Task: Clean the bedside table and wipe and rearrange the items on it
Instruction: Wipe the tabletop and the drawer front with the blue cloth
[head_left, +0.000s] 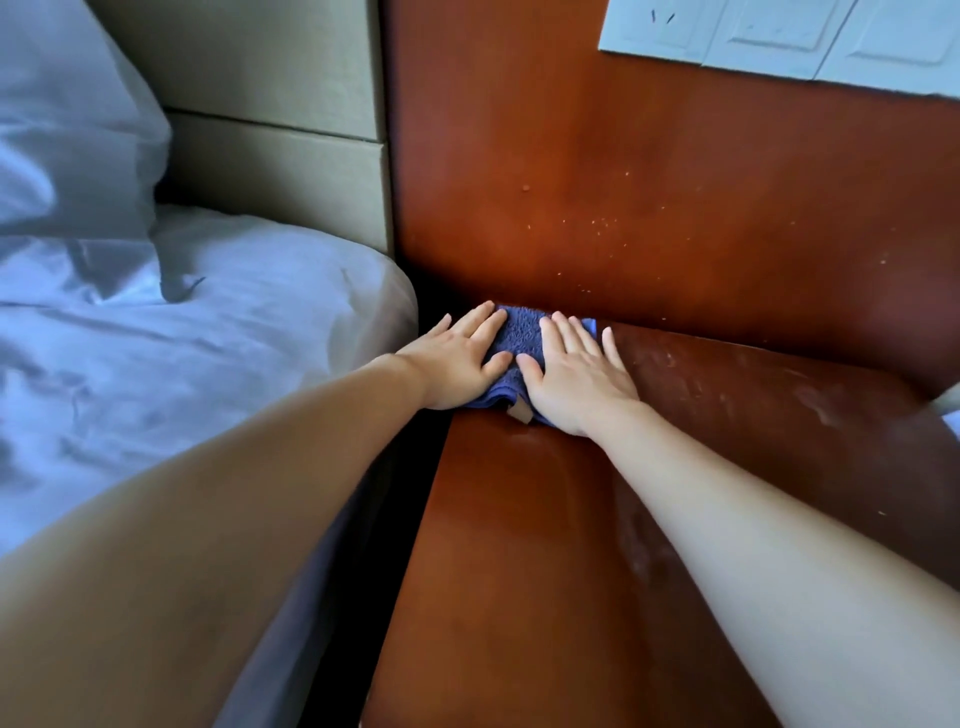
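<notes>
Bed (208, 322) on my left, and the wooden bedside surface (519, 545) runs out ahead of me, with pale dusty streaks (779, 384) across its right side. The blue cloth (519, 332) sits in the far left corner, tight against the back panel (623, 156). My left hand (462, 358) and right hand (576, 374) both lie flat on it, fingers (480, 325) straight and spread, pressing, not curled round anything. It's terry, so I judge it soft, light and floppy. It should bunch if I pinch an edge, so flat palms over the middle look like the best hold. Small label (519, 414) pokes out at the near hem.
</notes>
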